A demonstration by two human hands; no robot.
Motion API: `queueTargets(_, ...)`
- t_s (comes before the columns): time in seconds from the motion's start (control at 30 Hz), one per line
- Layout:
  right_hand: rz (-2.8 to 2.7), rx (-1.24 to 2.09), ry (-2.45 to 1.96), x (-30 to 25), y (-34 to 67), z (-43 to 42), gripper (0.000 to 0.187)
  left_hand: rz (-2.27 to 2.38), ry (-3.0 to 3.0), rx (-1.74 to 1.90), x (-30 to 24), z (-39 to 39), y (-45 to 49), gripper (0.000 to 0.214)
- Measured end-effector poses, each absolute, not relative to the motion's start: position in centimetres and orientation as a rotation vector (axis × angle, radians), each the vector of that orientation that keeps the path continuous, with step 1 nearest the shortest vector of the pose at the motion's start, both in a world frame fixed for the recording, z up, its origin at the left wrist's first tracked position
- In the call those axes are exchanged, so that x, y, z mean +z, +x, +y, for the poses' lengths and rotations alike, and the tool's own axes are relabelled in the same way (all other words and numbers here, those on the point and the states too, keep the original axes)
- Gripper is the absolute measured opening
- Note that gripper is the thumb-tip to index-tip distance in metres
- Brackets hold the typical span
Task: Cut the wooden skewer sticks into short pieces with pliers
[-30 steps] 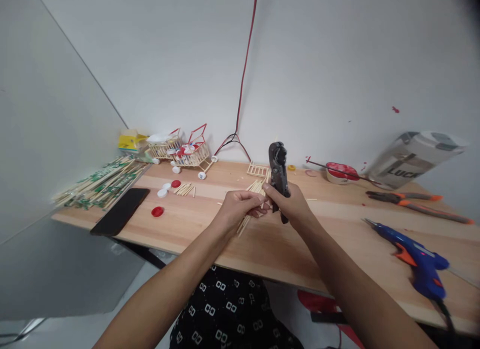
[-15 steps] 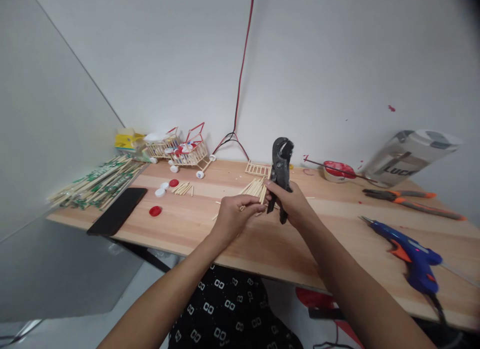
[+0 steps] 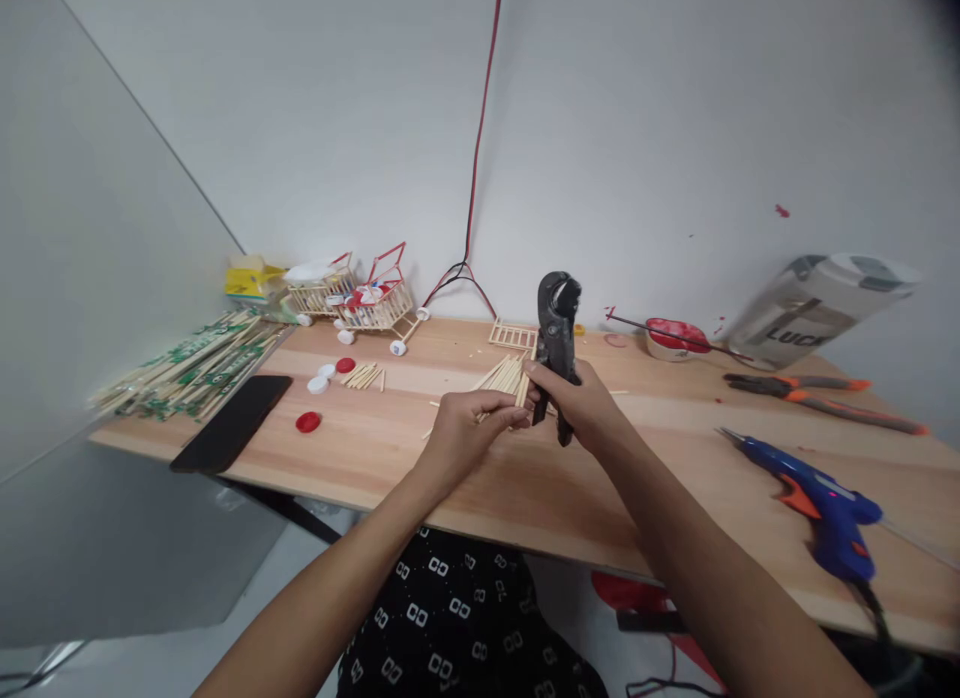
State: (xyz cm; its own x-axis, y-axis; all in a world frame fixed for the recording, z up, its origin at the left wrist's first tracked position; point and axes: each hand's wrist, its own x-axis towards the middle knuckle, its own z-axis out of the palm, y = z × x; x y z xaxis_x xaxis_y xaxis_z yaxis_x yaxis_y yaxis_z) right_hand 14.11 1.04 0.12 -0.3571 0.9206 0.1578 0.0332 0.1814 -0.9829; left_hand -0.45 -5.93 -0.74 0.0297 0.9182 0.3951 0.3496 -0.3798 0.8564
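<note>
Above the middle of the wooden table (image 3: 420,458), my right hand (image 3: 583,408) is wrapped round the handles of a black cutter (image 3: 556,330), jaws pointing up. My left hand (image 3: 463,430) pinches a bundle of thin wooden sticks (image 3: 507,378) just left of the cutter, with the fingers of both hands close together.
A blue glue gun (image 3: 814,498) and orange-handled pliers (image 3: 817,396) lie at the right. A red paint cup (image 3: 673,340) and a tilted silver can (image 3: 817,303) stand behind. Stick carts (image 3: 367,303), bottle caps (image 3: 309,421), a black phone (image 3: 232,433) and packed chopsticks (image 3: 195,363) occupy the left.
The cutter has tilted from leaning left to nearly upright and risen slightly. My left hand has shifted the stick bundle a little, staying beside the cutter.
</note>
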Motion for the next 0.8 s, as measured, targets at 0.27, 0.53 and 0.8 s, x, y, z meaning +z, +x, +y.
queueTargets(0.27,-1.671,1.265,-0.915,0.27,14.34,0.99,0.033,1.263,1.706,1.325,-1.05,-6.12,-0.35,0.02)
queueTargets(0.53,-1.674,1.291,-0.933,0.89,14.32,0.52,0.035,1.202,1.648,1.254,-1.24,-5.77,-0.31,0.026)
queueTargets(0.8,-1.73,1.255,-0.933,0.96,14.34,0.51,0.036,1.19,1.605,1.245,-1.29,-5.68,-0.22,0.023)
